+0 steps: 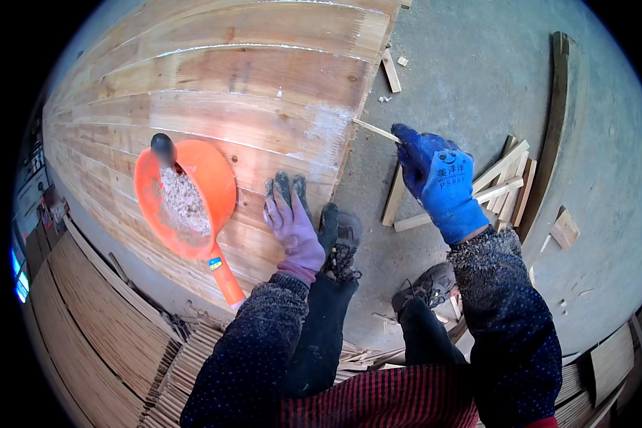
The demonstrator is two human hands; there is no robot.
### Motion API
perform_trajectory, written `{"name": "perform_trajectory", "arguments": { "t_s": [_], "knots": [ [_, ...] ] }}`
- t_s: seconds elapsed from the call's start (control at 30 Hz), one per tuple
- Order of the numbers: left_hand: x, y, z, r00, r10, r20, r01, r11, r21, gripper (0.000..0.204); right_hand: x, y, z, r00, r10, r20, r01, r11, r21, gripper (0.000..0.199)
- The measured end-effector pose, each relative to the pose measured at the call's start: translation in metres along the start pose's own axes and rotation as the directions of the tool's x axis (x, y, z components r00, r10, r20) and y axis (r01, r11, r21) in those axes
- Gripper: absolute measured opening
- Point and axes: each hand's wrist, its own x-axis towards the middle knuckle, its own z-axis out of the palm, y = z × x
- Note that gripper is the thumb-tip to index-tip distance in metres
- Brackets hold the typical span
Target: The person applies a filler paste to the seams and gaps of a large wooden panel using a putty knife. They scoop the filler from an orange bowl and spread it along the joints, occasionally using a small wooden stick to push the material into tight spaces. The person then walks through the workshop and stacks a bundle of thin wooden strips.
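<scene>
My right hand [439, 182], in a blue glove, pinches a thin wooden stick [375, 130] whose tip touches the right edge of a large wooden panel [214, 78]. Pale filler shows on the panel near that edge. In a purple glove with grey fingertips, my left hand [291, 222] lies flat on the panel's near part, fingers apart, holding nothing. To its left, an orange plastic scoop [192, 196] filled with pale sawdust-like paste rests on the panel, with a dark-handled tool [164, 148] standing in it.
My shoes [341, 239] stand on the grey concrete floor [478, 78] beside the panel. Loose wood offcuts [506, 185] and a long curved strip [553, 135] lie at the right. Stacks of thin veneer sheets [100, 328] sit at the lower left.
</scene>
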Motion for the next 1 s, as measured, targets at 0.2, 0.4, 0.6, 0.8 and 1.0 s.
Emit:
{"name": "perform_trajectory", "arguments": {
  "t_s": [0.2, 0.4, 0.6, 0.8, 1.0],
  "knots": [
    [-0.003, -0.001, 0.009, 0.999, -0.005, -0.033, 0.008, 0.997, 0.080, 0.076, 0.006, 0.000, 0.002, 1.000, -0.003, 0.025, 0.004, 0.998, -0.055, 0.034],
    [-0.004, -0.008, 0.022, 0.998, 0.031, -0.059, -0.017, 0.976, 0.219, 0.070, 0.015, -0.005, 0.008, 1.000, -0.014, 0.023, 0.016, 0.993, -0.115, 0.038],
    [-0.002, 0.002, 0.025, 0.999, 0.018, -0.050, -0.007, 0.979, 0.204, 0.062, 0.020, -0.002, 0.012, 1.000, -0.021, 0.014, 0.021, 1.000, -0.006, 0.037],
    [-0.005, -0.009, 0.028, 0.997, 0.065, -0.042, -0.050, 0.955, 0.291, 0.073, 0.023, 0.002, 0.021, 0.998, -0.065, -0.004, 0.065, 0.996, 0.057, 0.035],
    [-0.011, -0.030, 0.046, 0.986, 0.155, -0.066, -0.112, 0.897, 0.427, 0.070, 0.021, 0.006, 0.021, 0.992, -0.102, -0.070, 0.106, 0.992, 0.064, 0.039]
  ]
}}
